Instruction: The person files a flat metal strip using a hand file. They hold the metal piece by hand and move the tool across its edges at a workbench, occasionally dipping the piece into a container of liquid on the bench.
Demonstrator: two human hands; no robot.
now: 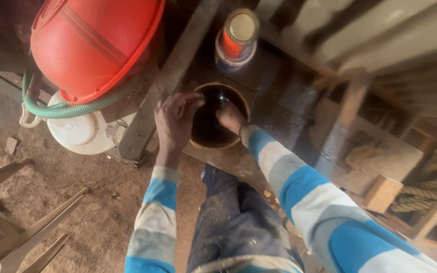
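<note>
A round tin [209, 132] holding a dark glossy liquid stands on a stained wooden bench [289, 121]. My left hand [175, 124] rests on the tin's left rim, fingers curled over the edge. My right hand [230, 117] reaches into the tin from the right, and its fingertips are hidden in the dark liquid. Whether it holds anything there I cannot tell. Both arms wear blue, white and grey striped sleeves. My knee in dusty jeans [233, 217] is below the tin.
A can with a red label and metal lid [237, 38] stands behind the tin. A red plastic bucket [92, 43], a green ribbed hose [77, 108] and a white container [82, 131] sit at left. A plastic chair [11, 227] lies on the dirt floor; coiled rope [426, 192] at right.
</note>
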